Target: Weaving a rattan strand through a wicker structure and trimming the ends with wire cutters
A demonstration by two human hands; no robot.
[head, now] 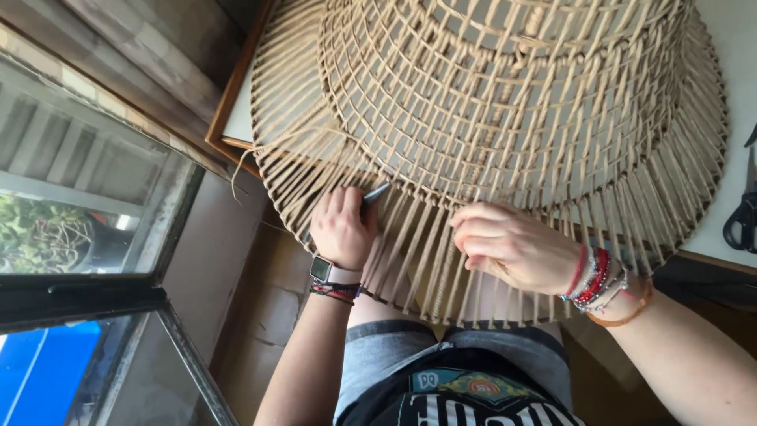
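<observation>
Both hands (426,237) grip loose spokes; woven basket (505,102) just beyond.

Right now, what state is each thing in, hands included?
Woven basket: unfinished, lying on the table, loose spokes fanning past the table edge.
Left hand: closed on a dark slim tool, tip at the weave.
Right hand: fingers pinched on the spokes.
Scissors: lying on the table, unheld.
Smartwatch: on the left wrist, screen dark.
</observation>
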